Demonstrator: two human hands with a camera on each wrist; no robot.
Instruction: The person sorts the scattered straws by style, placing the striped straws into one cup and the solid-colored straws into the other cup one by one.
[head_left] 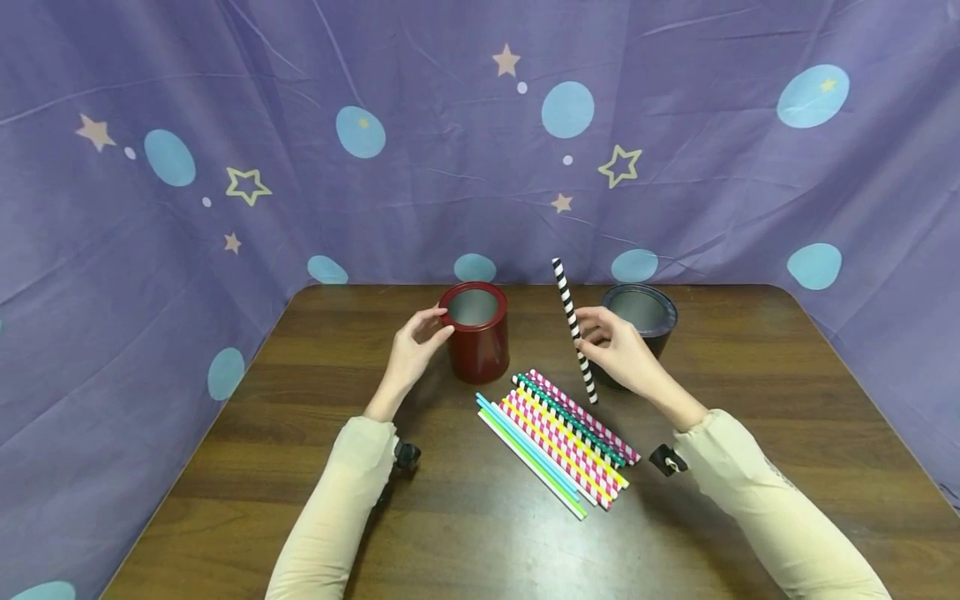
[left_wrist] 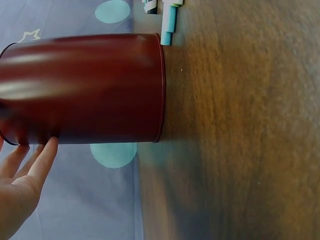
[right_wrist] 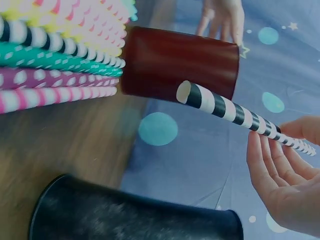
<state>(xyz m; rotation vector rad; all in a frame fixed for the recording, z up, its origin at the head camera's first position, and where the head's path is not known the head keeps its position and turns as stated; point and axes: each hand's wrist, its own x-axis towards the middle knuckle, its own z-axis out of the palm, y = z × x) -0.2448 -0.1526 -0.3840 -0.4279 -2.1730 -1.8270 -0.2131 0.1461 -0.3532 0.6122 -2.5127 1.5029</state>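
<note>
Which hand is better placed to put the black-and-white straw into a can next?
Probably the right hand: it already pinches the black-and-white straw, near both cans. The left hand holds no straw; it touches the red can, so could steady it.

No text, label, brand or number can be read in any view. No lettering is legible on the red tin (head_left: 480, 354) at the centre of the head frame, the black tin (head_left: 658, 343) right of centre, the straw (head_left: 566, 301) between, or the curtain (head_left: 450, 179) above.
</note>
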